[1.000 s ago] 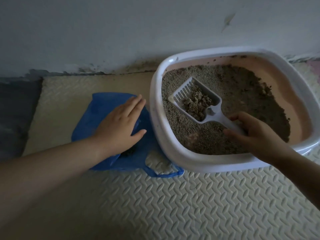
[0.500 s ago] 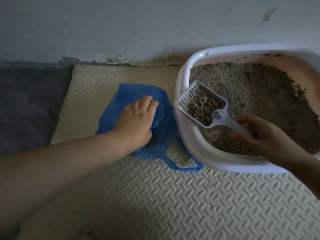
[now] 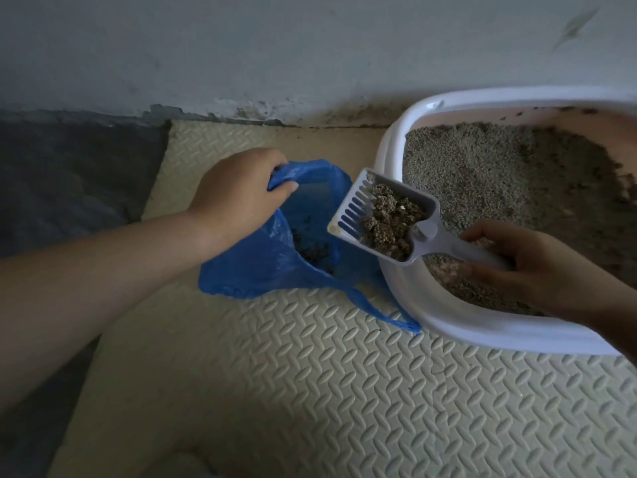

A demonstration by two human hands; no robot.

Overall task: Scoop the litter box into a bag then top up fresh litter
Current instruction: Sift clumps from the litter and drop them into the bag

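**Loaded scoop at the box rim, bag held open beside it**

Nearest the camera lies a cream foam mat [image 3: 310, 391], embossed all over with a raised leaf-shaped tread. 2 bare forearms reach across it from the near edge.

The blue plastic bag [image 3: 262, 267] sits on the mat just left of the litter box. It is thin, glossy and crumpled, and 1 loop handle [image 3: 389, 315] trails flat toward the box's near corner. Dark crumbs of soiled litter lie at the bottom of the bag.

The litter box [image 3: 482, 326] is a smooth white plastic tub with a thick rolled rim, rounded corners and a pale pink inner wall. The right hand [image 3: 537, 270] is over its near-left part, fingers curled round the scoop's handle.

The scoop [image 3: 389, 219] is pale grey hard plastic, a shallow rectangular pan with a row of slots at its front edge. Its long axis runs from the handle at lower right to the slotted edge at upper left, which points at the bag's mouth. The pan is held above the box's left rim, and it carries a heap of lumpy grey-brown clumps [image 3: 389, 225].

Further back, the left hand [image 3: 238, 198] grips the bag's upper edge, fingers and thumb curled round the plastic, holding the mouth open.

Fine grey granular litter [image 3: 482, 174] fills the box, darker toward the right.

A dark grey surface [image 3: 69, 174] borders the mat on the left. Behind everything stands a pale painted wall [image 3: 275, 46], stained and chipped along its base. The light is dim.
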